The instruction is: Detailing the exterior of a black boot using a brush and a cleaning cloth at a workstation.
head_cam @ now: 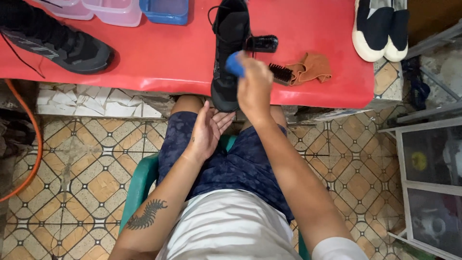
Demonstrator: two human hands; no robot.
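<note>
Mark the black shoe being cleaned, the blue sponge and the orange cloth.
black shoe (230, 29), head view, on its upper.
blue sponge (234, 64), head view, on its exposed end.
orange cloth (314, 67), head view, on its middle fold.

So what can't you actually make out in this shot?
- Blue thing: head view, mostly covered by the right hand; its kind is unclear.
- Black shoe: toe cut by the top edge, heel underside hidden behind the left hand.
- Containers: cut by the top edge.
- Brush: handle hidden behind the right hand.
</note>
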